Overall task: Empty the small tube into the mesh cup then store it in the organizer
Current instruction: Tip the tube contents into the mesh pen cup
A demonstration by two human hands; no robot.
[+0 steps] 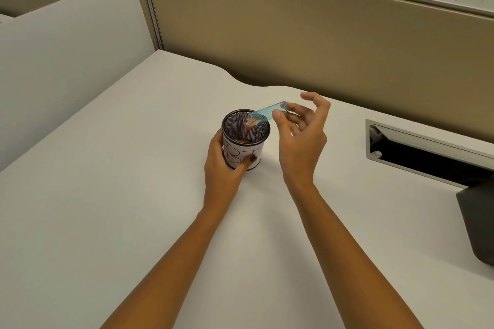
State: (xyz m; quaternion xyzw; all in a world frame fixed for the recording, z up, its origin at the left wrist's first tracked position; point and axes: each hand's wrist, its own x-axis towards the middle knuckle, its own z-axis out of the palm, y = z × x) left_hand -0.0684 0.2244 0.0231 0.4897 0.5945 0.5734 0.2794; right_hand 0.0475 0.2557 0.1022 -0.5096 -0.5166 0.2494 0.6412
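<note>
A black mesh cup (244, 128) wrapped in a white paper label stands in the middle of the white desk (133, 195). My left hand (227, 165) grips the cup around its side. My right hand (302, 136) pinches a small clear blue tube (270, 111) between thumb and fingers, tilted with its open mouth down over the cup's rim. Small orange-brown pieces show at the tube's mouth and at the bottom of the cup. No organizer can be made out for certain.
A metal-framed cable slot (427, 152) is sunk into the desk at the right. A dark grey object (478, 224) sits at the right edge. Tan partition walls (320, 43) close the back, and a white divider (66, 48) stands at the left.
</note>
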